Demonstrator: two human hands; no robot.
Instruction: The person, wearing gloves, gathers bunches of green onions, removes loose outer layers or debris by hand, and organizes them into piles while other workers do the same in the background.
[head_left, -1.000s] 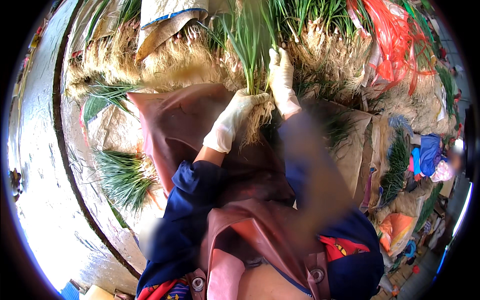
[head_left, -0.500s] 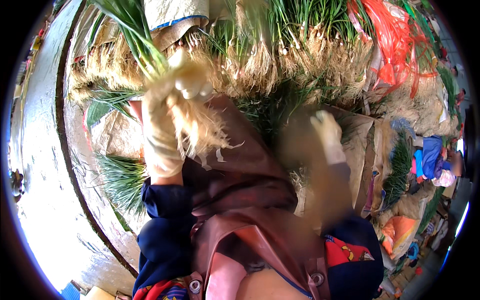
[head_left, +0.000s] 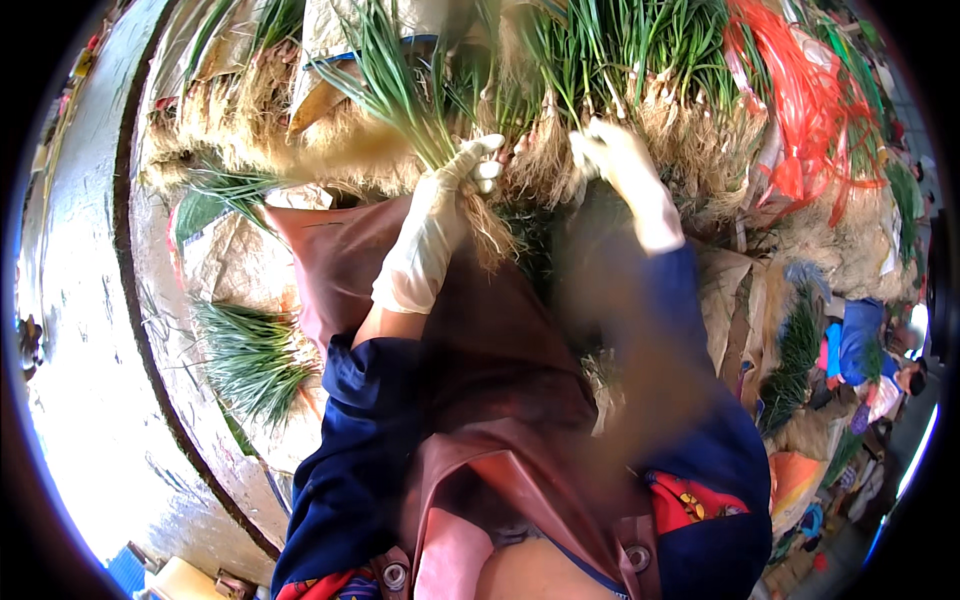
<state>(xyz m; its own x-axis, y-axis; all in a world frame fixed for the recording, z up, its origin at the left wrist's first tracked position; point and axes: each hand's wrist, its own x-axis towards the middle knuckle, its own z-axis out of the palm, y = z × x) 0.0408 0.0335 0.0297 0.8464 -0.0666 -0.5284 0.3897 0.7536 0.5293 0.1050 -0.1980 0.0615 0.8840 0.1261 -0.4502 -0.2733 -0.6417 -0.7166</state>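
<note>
My left hand (head_left: pixel 447 200), in a pale glove, is closed around a bunch of spring onions (head_left: pixel 400 100). Their green leaves point up and away, and the tangled roots (head_left: pixel 490 235) hang below my fingers. My gloved right hand (head_left: pixel 622 170) is at the root side of a long row of spring onions (head_left: pixel 665 110), fingers bent inward. What those fingers hold, if anything, I cannot make out. A brown blur covers part of my right forearm.
A maroon apron (head_left: pixel 480 330) covers my lap. A smaller bundle of spring onions (head_left: pixel 250 360) lies left of it on sacking. Red plastic strips (head_left: pixel 795 110) drape over the row's right end. A concrete ledge (head_left: pixel 90 300) runs along the left; another person (head_left: pixel 870 345) is at far right.
My left hand has moved right and slightly down with its bunch, toward the middle. My right hand has reached up and left to the row of spring onions.
</note>
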